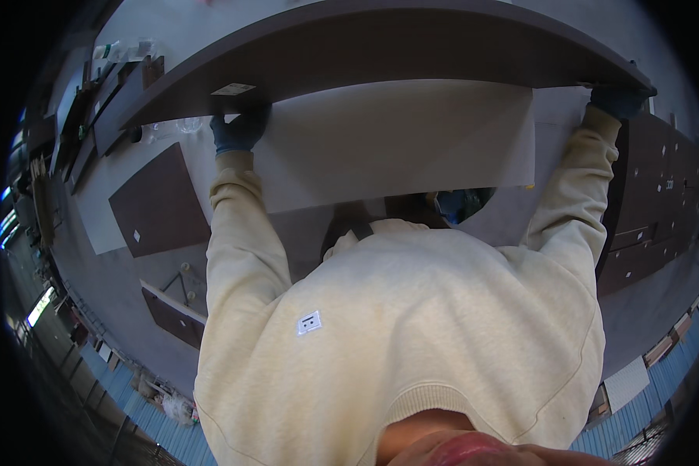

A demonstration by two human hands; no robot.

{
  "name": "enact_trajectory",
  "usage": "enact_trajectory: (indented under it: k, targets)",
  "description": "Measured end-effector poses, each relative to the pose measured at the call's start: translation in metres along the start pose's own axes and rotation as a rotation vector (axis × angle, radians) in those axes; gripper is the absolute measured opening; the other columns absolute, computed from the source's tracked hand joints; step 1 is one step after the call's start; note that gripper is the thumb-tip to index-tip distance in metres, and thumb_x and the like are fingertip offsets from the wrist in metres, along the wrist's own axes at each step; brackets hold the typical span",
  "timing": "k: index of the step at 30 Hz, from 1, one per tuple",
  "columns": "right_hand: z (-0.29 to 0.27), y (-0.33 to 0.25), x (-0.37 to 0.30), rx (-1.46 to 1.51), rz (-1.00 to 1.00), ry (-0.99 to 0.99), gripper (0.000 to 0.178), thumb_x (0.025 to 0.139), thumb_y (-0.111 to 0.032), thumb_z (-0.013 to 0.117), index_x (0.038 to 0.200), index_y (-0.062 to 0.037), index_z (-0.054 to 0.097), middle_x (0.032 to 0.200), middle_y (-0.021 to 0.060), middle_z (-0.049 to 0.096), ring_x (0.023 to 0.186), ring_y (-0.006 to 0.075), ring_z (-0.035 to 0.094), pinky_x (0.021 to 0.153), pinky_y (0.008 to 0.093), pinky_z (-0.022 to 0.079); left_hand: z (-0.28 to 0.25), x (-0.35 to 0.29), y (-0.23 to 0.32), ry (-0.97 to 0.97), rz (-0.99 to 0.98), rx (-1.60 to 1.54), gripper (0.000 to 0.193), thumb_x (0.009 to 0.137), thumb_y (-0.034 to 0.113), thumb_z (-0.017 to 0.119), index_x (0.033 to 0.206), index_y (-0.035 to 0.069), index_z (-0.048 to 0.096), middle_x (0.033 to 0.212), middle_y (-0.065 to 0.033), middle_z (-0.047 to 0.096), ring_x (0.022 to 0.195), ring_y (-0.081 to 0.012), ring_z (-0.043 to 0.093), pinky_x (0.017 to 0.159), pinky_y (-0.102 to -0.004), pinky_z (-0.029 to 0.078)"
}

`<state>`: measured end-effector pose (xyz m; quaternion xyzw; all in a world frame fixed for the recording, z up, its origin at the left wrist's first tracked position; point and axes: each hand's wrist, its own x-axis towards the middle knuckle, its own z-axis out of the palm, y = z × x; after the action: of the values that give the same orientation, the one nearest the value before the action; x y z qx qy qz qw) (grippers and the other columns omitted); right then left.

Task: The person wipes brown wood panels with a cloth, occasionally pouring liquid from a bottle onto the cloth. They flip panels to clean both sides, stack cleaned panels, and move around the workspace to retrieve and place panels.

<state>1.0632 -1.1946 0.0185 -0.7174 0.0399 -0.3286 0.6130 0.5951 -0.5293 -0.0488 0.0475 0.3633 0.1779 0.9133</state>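
Across the upper view stretches a dark board [412,46], over a pale sheet [404,144]; the left hand's [239,132] fingers grasp its near edge, the right hand's [618,102] its right end, fingertips hidden.

The board [412,46] was dark brown, the sweatshirt [412,311] cream.
The left glove [241,130] and right glove [617,102] were dark blue, the board's sticker [233,89] white, the surface [404,144] pale grey. The patch [309,322] was white with dark marks, the panel [159,202] reddish brown, the stack [646,179] dark brown dotted white.
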Motion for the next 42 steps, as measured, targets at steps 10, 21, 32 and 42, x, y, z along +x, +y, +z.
enact_trajectory:
  k: [10, 21, 32, 42]
  targets:
    - [-0.009, 0.002, -0.006, -0.492, -0.598, -0.094, 0.028, 0.09, -0.019, 0.078, 0.104, -0.0009, 0.063, 0.097, 0.0119, 0.077, 0.084, 0.0226, 0.076, 0.072, 0.0333, 0.064, -0.023, -0.019, 0.025, 0.01, -0.088, 0.202, 0.066, 0.099, 0.04, 0.06, 0.141, -0.009, 0.048, 0.136, -0.0257, 0.061, 0.128, -0.0355, 0.058, 0.113, -0.0476, 0.046]
    - [-0.036, 0.018, -0.006, -0.348, -0.544, -0.525, 0.036, 0.104, -0.029, 0.054, 0.114, 0.0043, 0.065, 0.11, 0.0205, 0.073, 0.098, 0.0293, 0.071, 0.089, 0.0428, 0.059, 0.105, -0.201, 0.052, -0.093, 0.155, 0.654, 0.105, 0.086, 0.075, 0.064, 0.15, -0.003, 0.038, 0.154, -0.0366, 0.038, 0.143, -0.0513, 0.041, 0.121, -0.0581, 0.036]
    - [-0.164, -0.061, -0.079, 0.304, 0.602, -0.169, 0.093, 0.092, -0.081, 0.041, 0.134, -0.001, 0.062, 0.136, 0.0203, 0.065, 0.131, 0.0399, 0.057, 0.113, 0.0601, 0.043, 0.04, -0.28, -0.044, 0.068, 0.173, 0.316, 0.061, 0.096, 0.038, 0.073, 0.143, 0.006, 0.052, 0.146, -0.0151, 0.055, 0.138, -0.034, 0.05, 0.116, -0.0566, 0.045]
    - [-0.217, -0.089, -0.158, 0.319, 0.645, -0.365, 0.04, 0.102, -0.027, 0.065, 0.133, -0.0013, 0.065, 0.131, 0.0142, 0.068, 0.118, 0.0258, 0.065, 0.104, 0.0385, 0.051, -0.158, -0.233, -0.1, 0.339, -0.027, 0.063, 0.048, 0.097, 0.023, 0.071, 0.142, 0.012, 0.055, 0.145, -0.0101, 0.058, 0.138, -0.0317, 0.051, 0.12, -0.0552, 0.039]
